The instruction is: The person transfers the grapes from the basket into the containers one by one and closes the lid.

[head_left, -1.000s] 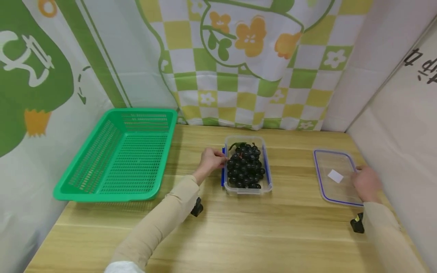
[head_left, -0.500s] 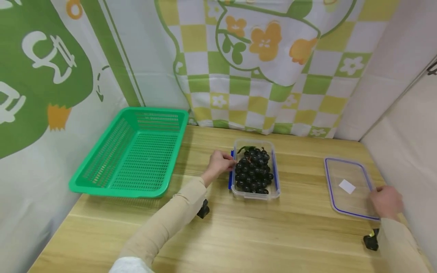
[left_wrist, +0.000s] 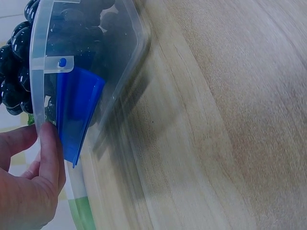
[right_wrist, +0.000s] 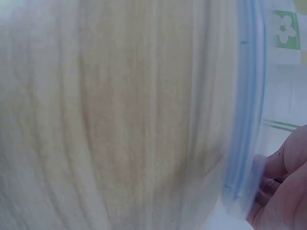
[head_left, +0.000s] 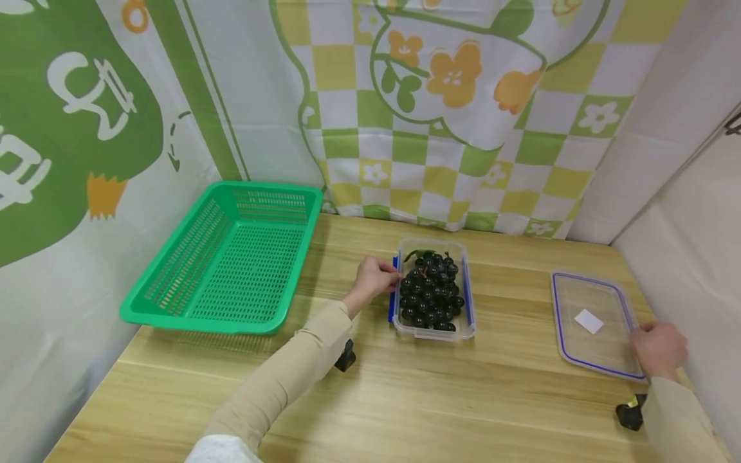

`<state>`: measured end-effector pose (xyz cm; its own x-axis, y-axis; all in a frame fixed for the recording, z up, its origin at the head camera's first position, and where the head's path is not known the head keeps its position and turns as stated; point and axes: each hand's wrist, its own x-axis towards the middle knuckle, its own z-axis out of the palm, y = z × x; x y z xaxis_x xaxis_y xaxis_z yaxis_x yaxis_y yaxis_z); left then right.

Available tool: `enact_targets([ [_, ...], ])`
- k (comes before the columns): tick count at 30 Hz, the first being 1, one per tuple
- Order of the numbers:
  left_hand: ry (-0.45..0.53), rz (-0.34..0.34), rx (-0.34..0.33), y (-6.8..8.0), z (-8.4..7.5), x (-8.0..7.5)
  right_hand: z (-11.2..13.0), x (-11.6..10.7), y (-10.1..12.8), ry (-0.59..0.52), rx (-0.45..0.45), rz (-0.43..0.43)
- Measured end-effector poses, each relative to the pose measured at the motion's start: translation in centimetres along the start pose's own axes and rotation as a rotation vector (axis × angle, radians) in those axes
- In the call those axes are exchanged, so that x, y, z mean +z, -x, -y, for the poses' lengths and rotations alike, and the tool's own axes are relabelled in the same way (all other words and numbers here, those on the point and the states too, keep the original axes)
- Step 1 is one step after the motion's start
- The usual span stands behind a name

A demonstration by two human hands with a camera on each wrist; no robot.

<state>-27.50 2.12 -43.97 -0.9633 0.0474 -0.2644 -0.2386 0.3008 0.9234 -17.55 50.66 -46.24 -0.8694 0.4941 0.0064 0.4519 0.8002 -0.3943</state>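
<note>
1. The clear plastic food container (head_left: 431, 334) stands on the wooden table (head_left: 463, 399). Inside it lies a bunch of black grapes (head_left: 431, 299), with a green stem (head_left: 419, 252) near the 11 o'clock part of the rim.
2. The left hand (head_left: 373, 278) is at 9 o'clock of the container. Its thumb and fingers pinch the rim, just beside the blue latch (left_wrist: 76, 110), which hangs unfastened along the outer wall.
3. The right hand (head_left: 662, 349) pinches the clear lid (head_left: 613, 334) at its edge, between 3 and 4 o'clock of the lid. This hand is somewhat blurred, and I cannot tell if the lid lies quite flat on the table.
4. The lid is well apart from the container, toward 3 o'clock. It has a blue seal all around, and a white label (head_left: 588, 321) near its middle.
5. The green plastic basket (head_left: 243, 270) with many small holes stands between 9 and 10 o'clock of the container.
6. The left sleeve (head_left: 278, 379) comes in from 7 o'clock and passes between the basket and the near table edge.
7. At 12 o'clock, behind the container, hangs a checked cloth (head_left: 338, 103) with flower prints. A pale wall cloth (head_left: 695, 251) bounds the 3 o'clock side, near the right hand.
</note>
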Motion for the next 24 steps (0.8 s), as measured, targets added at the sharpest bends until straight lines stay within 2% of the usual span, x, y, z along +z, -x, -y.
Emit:
enact_targets([
  [9,0.005,0.002,0.018,0.0,0.0,0.1,1.0,-0.2,0.0,-0.069,0.021,-0.057],
  [24,0.008,-0.001,0.028,0.3,0.1,0.0,5.5,-0.6,1.4,-0.104,-0.186,-0.178],
])
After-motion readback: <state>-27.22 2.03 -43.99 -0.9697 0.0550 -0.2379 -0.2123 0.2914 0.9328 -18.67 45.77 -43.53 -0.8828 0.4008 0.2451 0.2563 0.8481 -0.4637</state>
